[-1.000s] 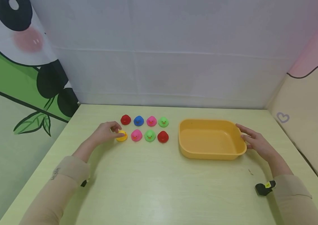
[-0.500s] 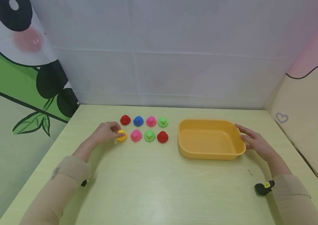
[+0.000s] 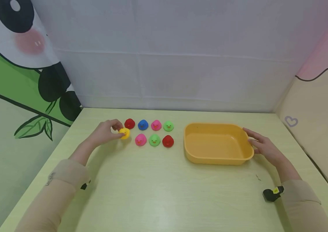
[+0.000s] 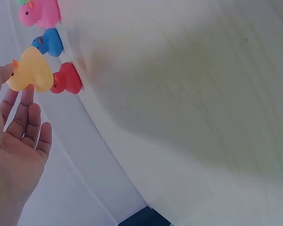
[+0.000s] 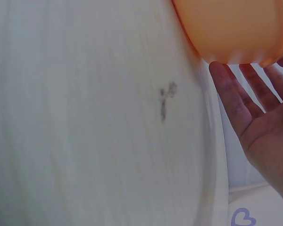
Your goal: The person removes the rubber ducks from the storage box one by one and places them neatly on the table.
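Between thumb and fingertips, my left hand pinches a yellow rubber duck at the left end of the duck rows. In the left wrist view the yellow duck shows lifted off the table, near a red duck and a blue duck. My right hand touches the right end of a yellow plastic basin. The right wrist view has its fingers extended, tips against the outer wall of the basin. Nothing lies inside the basin.
The back row holds a red, a blue, a pink and a green duck. In front sit a pink, a green and a red duck. A white backdrop stands behind the table.
My left hand has taken the yellow duck from the left end of the front row and raised it slightly up and back. The right hand and basin stay in place.
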The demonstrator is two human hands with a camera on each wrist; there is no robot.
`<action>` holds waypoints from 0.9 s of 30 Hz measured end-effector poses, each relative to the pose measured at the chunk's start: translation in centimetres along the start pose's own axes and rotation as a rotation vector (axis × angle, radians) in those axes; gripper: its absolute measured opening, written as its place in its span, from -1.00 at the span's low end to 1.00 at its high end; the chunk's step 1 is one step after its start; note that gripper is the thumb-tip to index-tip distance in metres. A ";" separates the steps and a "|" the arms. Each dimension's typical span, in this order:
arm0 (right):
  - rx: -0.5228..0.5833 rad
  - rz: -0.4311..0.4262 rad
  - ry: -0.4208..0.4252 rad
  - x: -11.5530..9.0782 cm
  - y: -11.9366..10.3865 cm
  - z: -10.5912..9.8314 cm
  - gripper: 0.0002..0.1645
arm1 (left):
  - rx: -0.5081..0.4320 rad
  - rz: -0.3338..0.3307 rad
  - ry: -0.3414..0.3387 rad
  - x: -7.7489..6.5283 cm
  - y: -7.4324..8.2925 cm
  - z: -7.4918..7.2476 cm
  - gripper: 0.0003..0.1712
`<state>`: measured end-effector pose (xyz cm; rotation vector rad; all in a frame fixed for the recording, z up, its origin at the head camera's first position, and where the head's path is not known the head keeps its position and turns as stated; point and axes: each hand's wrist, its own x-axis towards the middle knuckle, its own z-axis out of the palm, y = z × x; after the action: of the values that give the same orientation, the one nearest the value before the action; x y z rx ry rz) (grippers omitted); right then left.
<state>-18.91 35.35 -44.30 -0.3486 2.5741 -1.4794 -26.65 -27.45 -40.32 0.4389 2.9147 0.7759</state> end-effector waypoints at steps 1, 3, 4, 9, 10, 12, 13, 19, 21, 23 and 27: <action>0.000 0.000 0.000 0.0 0.0 0.0 -0.37 | 0.001 0.011 -0.003 -0.1 0.1 -0.1 -0.62; 0.009 0.007 0.005 0.0 0.0 0.0 -0.38 | 0.001 0.029 -0.006 -0.1 0.2 -0.1 -0.64; 0.014 0.011 0.006 0.0 0.0 0.0 -0.38 | 0.000 0.039 -0.007 -0.2 0.2 -0.1 -0.64; 0.017 0.008 -0.002 -0.1 -0.1 0.1 -0.37 | -0.008 0.059 -0.019 -0.3 0.3 0.1 -0.68; 0.017 0.003 -0.005 -0.1 -0.2 0.1 -0.36 | -0.008 0.056 -0.023 -0.3 0.3 0.2 -0.67; 0.023 -0.003 -0.010 -0.1 -0.2 0.1 -0.36 | -0.003 0.050 -0.035 -0.4 0.2 0.4 -0.66; 0.028 -0.007 -0.011 -0.1 -0.3 0.1 -0.36 | 0.000 0.047 -0.041 -0.5 0.2 0.5 -0.66; 0.034 -0.013 -0.011 -0.1 -0.3 0.2 -0.36 | 0.019 0.009 -0.066 -0.6 -0.1 1.0 -0.65; 0.029 -0.013 -0.010 -0.1 -0.3 0.2 -0.36 | 0.022 0.005 -0.069 -0.6 -0.2 1.1 -0.64; 0.026 -0.013 -0.014 -0.1 -0.3 0.2 -0.36 | 0.026 0.001 -0.068 -0.6 -0.3 1.1 -0.63; 0.027 0.004 -0.007 -0.1 -0.4 0.2 -0.37 | 0.026 -0.011 -0.068 -0.6 -0.4 1.2 -0.63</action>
<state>-18.69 35.07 -44.06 -0.3442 2.5454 -1.5065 -25.93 -27.38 -41.56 0.4422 2.8654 0.7077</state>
